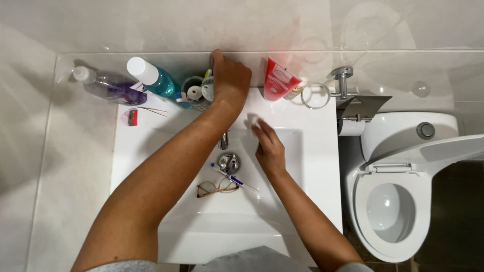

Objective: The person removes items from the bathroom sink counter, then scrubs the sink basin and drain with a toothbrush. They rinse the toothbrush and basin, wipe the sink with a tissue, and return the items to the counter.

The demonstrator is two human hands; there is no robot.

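My left hand reaches to the back ledge of the white sink, fingers curled down by the wall, right beside a grey cup holding toothbrushes. What it grips, if anything, is hidden under the hand. My right hand lies in the basin with its fingers apart and holds nothing. It is just right of the chrome tap and the drain. A white and blue toothbrush and a pair of thin-framed glasses lie in the basin near my right wrist.
On the ledge stand a teal bottle with a white cap, a clear purple bottle and a red tube. A small red item and tweezers lie at the left. A toilet with its lid up stands to the right.
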